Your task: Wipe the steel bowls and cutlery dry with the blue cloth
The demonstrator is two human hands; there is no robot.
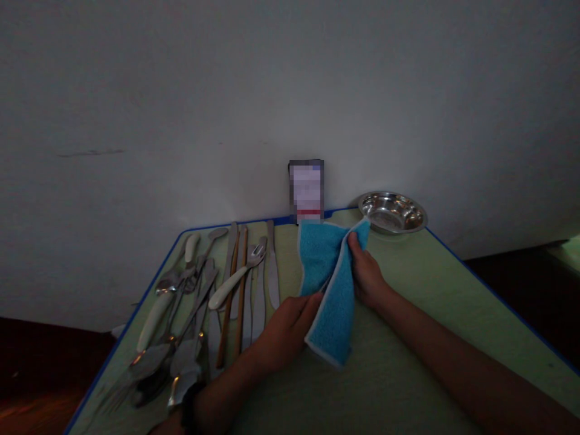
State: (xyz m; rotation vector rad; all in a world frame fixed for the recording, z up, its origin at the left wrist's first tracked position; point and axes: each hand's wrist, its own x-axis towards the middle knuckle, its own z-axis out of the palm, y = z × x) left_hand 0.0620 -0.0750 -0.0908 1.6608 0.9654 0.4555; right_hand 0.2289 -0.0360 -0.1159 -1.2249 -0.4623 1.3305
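A blue cloth [325,284] with a pale edge hangs folded over the middle of the green table [430,284]. My right hand [366,275] pinches its upper right corner, fingers closed on the fabric. My left hand [283,329] grips the cloth's lower left part, with its fingers tucked under the fold. Both hands hold the cloth slightly above the table top.
Several spoons, forks, knives and chopsticks [212,296] lie in a row on the left half of the table. A steel bowl [392,212] stands at the far right corner. A small upright box [307,190] leans against the grey wall at the back edge.
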